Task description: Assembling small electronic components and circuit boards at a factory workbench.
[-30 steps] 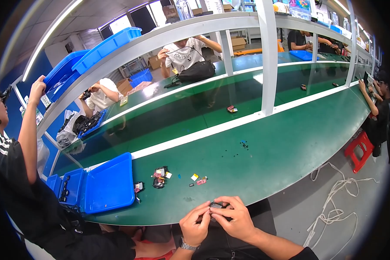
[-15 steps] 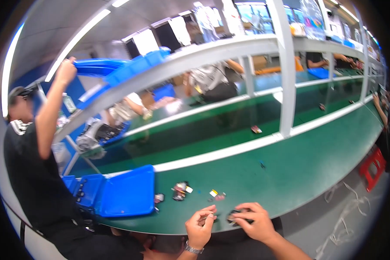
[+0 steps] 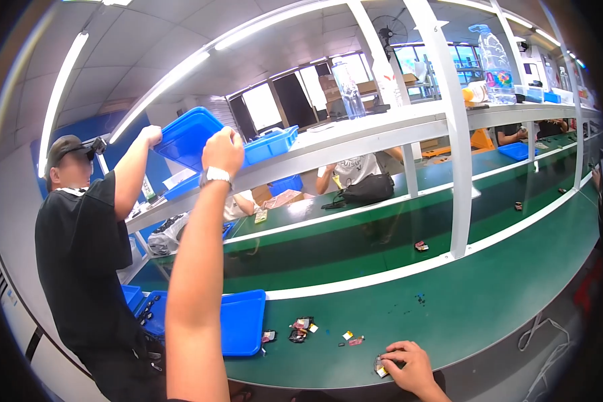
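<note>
My left hand (image 3: 224,155), a watch on its wrist, is raised high with its fingers closed on the edge of a blue plastic tray (image 3: 186,136). The co-worker's hand (image 3: 153,135) holds the tray's other side. My right hand (image 3: 412,368) is low at the table's near edge, its fingers closed on a small dark electronic part (image 3: 381,368) with a white and yellow patch. Left of it on the green table lie a few small pieces (image 3: 356,340) and a clump of dark and pinkish parts (image 3: 301,329).
At the left stands a co-worker (image 3: 80,248) in black. Another blue tray (image 3: 244,325) lies on the table, partly behind my forearm. A white shelf frame (image 3: 459,194) runs along the table, carrying bottles and a blue bin (image 3: 275,142). Dark specks (image 3: 420,299) dot the green surface.
My left hand has risen from the table to the upper left and now grips the blue tray. The tray has come down from the shelf side. My right hand stays on its part.
</note>
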{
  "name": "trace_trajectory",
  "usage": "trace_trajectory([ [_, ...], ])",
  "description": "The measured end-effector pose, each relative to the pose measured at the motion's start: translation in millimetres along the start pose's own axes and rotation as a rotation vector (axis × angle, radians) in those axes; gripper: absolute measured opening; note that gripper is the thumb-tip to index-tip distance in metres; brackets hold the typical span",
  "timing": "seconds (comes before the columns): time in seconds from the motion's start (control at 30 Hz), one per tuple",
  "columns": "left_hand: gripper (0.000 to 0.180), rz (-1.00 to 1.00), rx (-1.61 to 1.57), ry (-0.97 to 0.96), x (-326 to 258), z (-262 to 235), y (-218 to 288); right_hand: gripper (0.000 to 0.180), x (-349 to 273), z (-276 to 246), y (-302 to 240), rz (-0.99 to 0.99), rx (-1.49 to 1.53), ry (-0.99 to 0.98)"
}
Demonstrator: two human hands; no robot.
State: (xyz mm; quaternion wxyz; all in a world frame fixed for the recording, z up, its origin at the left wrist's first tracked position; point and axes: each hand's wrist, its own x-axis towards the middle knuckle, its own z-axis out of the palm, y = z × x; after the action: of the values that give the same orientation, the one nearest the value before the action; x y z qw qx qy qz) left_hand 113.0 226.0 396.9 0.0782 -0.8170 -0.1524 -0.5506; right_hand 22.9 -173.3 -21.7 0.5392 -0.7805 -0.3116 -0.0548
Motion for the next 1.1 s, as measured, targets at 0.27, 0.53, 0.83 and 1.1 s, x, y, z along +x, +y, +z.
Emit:
trace_trajectory([
  [0.27,0.003,0.601,-0.269,0.15,-97,39,100,0.015,4,-3,5,0.032,-0.009,-0.021],
  [0.53,0.015,0.585,-0.622,-1.065,-336,104,176,0.016,1,-4,2,-0.005,0.048,-0.058],
  [0.83,0.019,0.189,-0.853,-1.187,-362,124,164,0.014,0,0,5,-0.012,0.028,-0.028],
  [1.1,0.006,0.185,-0.755,-1.121,-372,119,177,0.015,-1,0,1,-0.008,-0.005,-0.035],
])
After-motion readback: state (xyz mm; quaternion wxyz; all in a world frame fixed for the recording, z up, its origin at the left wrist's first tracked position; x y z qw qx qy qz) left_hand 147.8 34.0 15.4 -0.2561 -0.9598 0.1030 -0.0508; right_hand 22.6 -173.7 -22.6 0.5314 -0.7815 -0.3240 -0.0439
